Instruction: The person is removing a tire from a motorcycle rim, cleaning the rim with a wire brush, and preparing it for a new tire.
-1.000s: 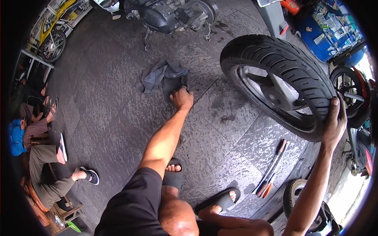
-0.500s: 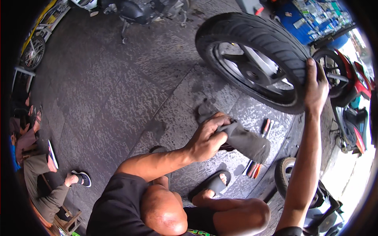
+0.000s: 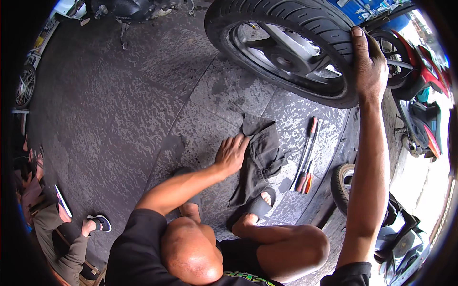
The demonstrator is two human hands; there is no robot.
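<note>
A motorcycle wheel (image 3: 286, 59) with a black treaded tyre and grey spoked rim is held up, tilted, at the far middle. My right hand (image 3: 372, 69) grips the right side of its tyre, thumb on the tread. A dark grey cloth (image 3: 261, 155) lies crumpled on the floor, its lower end beside my sandalled foot (image 3: 262, 202). My left hand (image 3: 232, 153) is at the left edge of this cloth, fingers loosely extended, somewhat blurred, and not wrapped round it.
Long tools with red and orange handles (image 3: 305, 178) lie on the tiled floor (image 3: 119, 119) right of the cloth. Another small wheel (image 3: 341, 183) stands near my right forearm. Motorcycles stand at the right and back; a blue container (image 3: 377, 14) is far right. Other people's legs (image 3: 71, 238) are at left.
The cloth, gripped in my left hand before, is now spread on the floor, and the fingers have loosened. In the picture, the wheel and my right hand have shifted up and left.
</note>
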